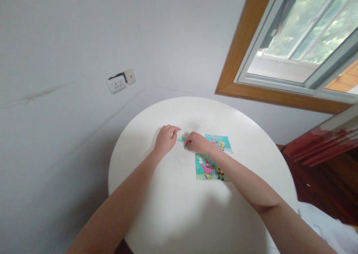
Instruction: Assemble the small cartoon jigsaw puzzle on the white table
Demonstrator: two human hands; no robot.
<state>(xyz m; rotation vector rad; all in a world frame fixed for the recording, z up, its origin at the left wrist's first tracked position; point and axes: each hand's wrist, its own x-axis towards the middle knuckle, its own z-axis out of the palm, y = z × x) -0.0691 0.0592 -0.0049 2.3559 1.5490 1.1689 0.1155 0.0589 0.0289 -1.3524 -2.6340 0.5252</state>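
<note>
My right hand [195, 142] pinches a small green jigsaw puzzle piece [186, 146] between thumb and fingertips, low over the table. A few loose green puzzle pieces [181, 139] lie between my two hands. To their left, my left hand [166, 137] rests on the table, its index finger stretched out and apart from the thumb, with nothing visible in it. A mostly assembled cartoon puzzle [206, 169] lies nearer to me, partly under my right forearm, with a white gap at its upper left. Behind it is a matching picture sheet [227, 144], partly hidden by my right hand.
The round white table [173, 202] stands close to a white wall [84, 30] with a socket [116, 84]. A wood-framed window [279, 92] is at the right. Red fabric [316, 146] hangs below it, beside a dark floor.
</note>
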